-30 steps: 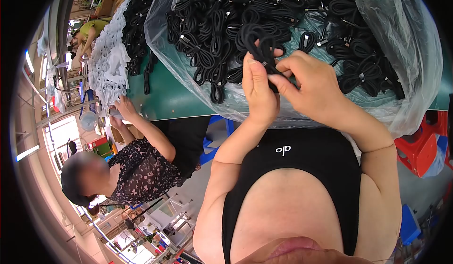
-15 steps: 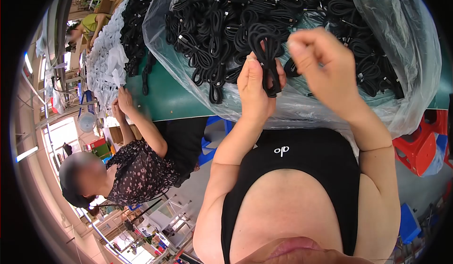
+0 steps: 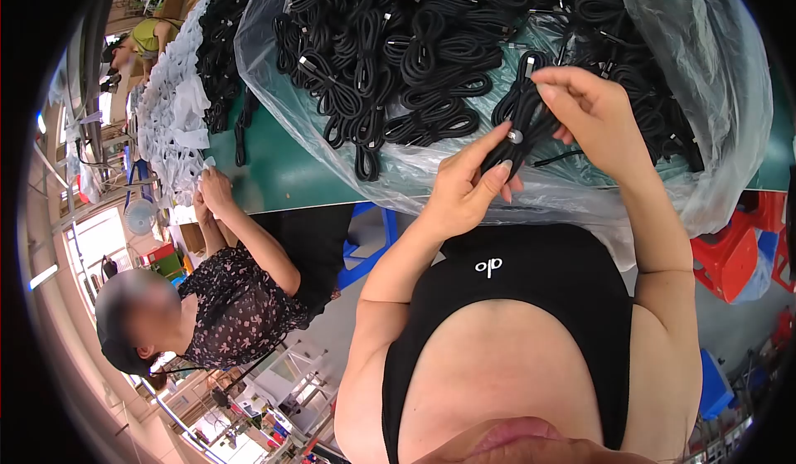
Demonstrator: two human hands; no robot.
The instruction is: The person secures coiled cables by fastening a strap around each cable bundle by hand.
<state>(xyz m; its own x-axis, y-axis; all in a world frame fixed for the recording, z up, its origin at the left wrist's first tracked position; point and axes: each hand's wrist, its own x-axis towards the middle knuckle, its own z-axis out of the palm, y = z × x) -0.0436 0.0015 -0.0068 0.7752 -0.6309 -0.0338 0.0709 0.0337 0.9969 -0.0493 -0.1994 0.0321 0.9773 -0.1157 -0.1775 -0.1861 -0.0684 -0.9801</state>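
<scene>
A coiled black cable (image 3: 522,109) with a fabric-like surface is held tilted over the near side of the pile. My left hand (image 3: 473,184) grips its lower end between thumb and fingers, and a small silvery spot shows on the bundle by the index fingertip. At the upper end, my right hand (image 3: 593,116) has its thumb and fingers closed on the loops, beside a pale metal connector. Beneath and around lie many similar bundled cables (image 3: 423,45) in a clear plastic bag (image 3: 705,74).
The bag spreads over a green table (image 3: 278,170). More black bundles (image 3: 222,58) and white wrappings (image 3: 170,124) lie at the left. A co-worker (image 3: 240,298) in a cap handles the white pieces. Red stools (image 3: 730,257) stand at the right, and a blue stool (image 3: 365,244) is under the table.
The coiled cable has moved right and tilted over. My right hand, apart from it and blurred earlier, is now closed on its upper end; my left hand has shifted right and down.
</scene>
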